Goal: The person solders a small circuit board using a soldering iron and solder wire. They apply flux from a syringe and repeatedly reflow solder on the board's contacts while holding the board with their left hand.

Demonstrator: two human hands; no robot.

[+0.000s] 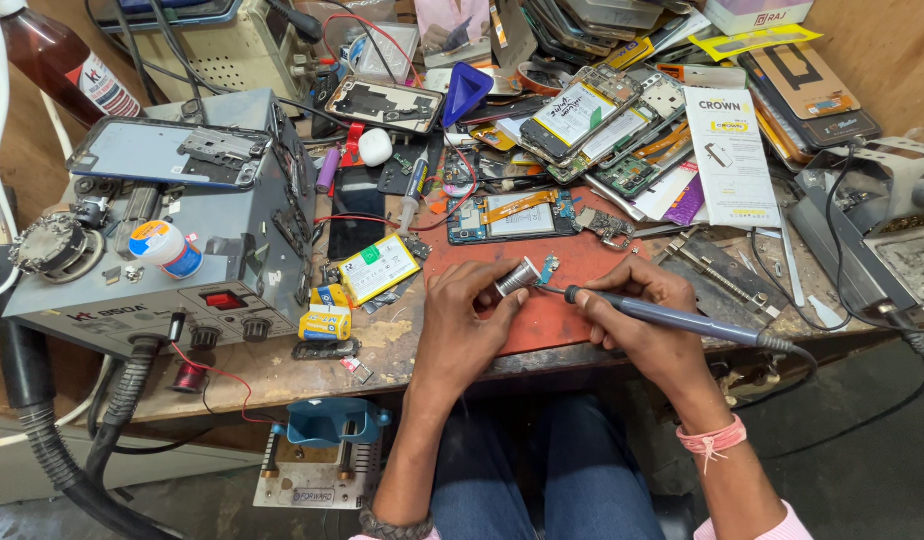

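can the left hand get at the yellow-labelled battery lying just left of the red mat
Probably yes: the left hand holds a solder spool, but the battery lies uncovered close beside it.

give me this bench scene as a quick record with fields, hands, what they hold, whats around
setting: cluttered wooden workbench seen from a head camera
left hand: left hand grips a small solder spool
right hand: right hand holds a soldering iron like a pen, tip toward a small blue circuit board
work surface: red mat under both hands
left of hands: grey rework station, yellow-labelled phone battery
behind: opened phones and loose parts piled up
right side: white packet
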